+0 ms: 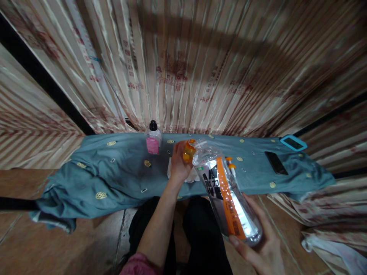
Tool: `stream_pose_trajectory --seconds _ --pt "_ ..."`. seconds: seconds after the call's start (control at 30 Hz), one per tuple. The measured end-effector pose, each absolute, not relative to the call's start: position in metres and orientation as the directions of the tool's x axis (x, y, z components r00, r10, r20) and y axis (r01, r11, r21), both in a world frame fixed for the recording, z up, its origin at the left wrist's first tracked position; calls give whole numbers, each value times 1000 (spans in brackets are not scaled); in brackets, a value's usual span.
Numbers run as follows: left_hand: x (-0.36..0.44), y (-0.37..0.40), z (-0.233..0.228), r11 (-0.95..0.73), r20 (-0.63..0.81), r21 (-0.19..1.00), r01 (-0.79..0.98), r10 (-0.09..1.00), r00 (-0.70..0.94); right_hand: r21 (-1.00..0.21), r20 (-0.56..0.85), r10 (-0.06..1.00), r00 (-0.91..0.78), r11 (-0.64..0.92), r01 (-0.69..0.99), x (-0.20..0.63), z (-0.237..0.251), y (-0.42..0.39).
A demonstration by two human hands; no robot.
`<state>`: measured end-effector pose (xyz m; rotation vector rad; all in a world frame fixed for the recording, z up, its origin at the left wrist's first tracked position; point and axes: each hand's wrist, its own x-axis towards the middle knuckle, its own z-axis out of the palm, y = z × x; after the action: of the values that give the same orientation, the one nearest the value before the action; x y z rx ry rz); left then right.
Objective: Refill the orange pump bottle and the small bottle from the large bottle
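Observation:
My left hand (178, 166) is wrapped round a small orange see-through container (188, 152), held upright above the covered bench. My right hand (265, 242) grips the lower end of a large clear plastic bottle (226, 198) with a silver and orange label. The bottle is tilted, its uncapped mouth close beside the top of the orange container; I cannot tell whether they touch or whether liquid flows. Under my left hand lies a crumpled white tissue or cloth (192, 176). An orange and white thing (231, 167) is partly hidden behind the bottle.
A clear bottle with a pink label and black cap (153, 141) stands at the back left. On the right lie a black phone (275, 163) and a blue-rimmed device (294, 143). A grey-green cloth (120, 172) covers the bench; a striped curtain (177, 76) hangs behind it.

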<state>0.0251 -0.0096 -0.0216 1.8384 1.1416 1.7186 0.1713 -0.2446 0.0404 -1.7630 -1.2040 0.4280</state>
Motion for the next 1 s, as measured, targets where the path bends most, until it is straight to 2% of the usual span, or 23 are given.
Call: stream_pose_trajectory --seconds 0.43,1.0 --pt "26 -10 -21 -592 651 721 359 756 -61 -868 113 841 529 -175 464 166 45 -245" --pt "27 -10 -20 -576 633 725 377 773 -38 -820 111 831 545 -234 522 166 56 -245"
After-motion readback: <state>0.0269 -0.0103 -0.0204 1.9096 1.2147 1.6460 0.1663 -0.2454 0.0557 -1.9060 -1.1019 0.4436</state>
